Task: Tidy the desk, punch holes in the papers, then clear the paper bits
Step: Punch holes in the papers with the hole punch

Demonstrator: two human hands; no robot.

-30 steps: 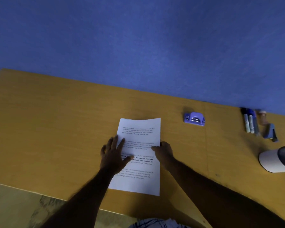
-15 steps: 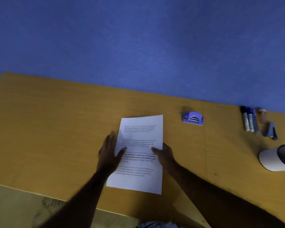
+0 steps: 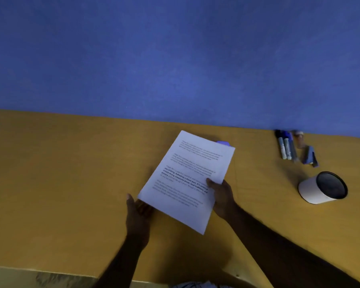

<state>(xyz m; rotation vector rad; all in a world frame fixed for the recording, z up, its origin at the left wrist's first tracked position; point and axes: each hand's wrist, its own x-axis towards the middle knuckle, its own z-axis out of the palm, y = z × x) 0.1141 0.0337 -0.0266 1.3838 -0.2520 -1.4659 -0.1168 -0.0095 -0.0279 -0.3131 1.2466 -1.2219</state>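
Note:
White printed papers (image 3: 187, 177) are lifted off the wooden desk (image 3: 60, 173) and tilted, their far corner pointing to the back right. My right hand (image 3: 221, 196) pinches their right edge, thumb on top. My left hand (image 3: 138, 213) is under the near-left corner, fingers hidden beneath the sheets. The purple hole punch (image 3: 223, 143) is almost fully hidden behind the papers' far edge; only its top shows.
Several markers (image 3: 285, 147) and a blue stapler (image 3: 309, 155) lie by the blue wall at the back right. A white cylindrical holder (image 3: 320, 188) lies on its side at the right. The desk's near edge runs along the bottom left.
The papers lay flat on the desk under both hands; now they are lifted, turned clockwise and carried toward the hole punch. My left hand went from pressing on top to underneath.

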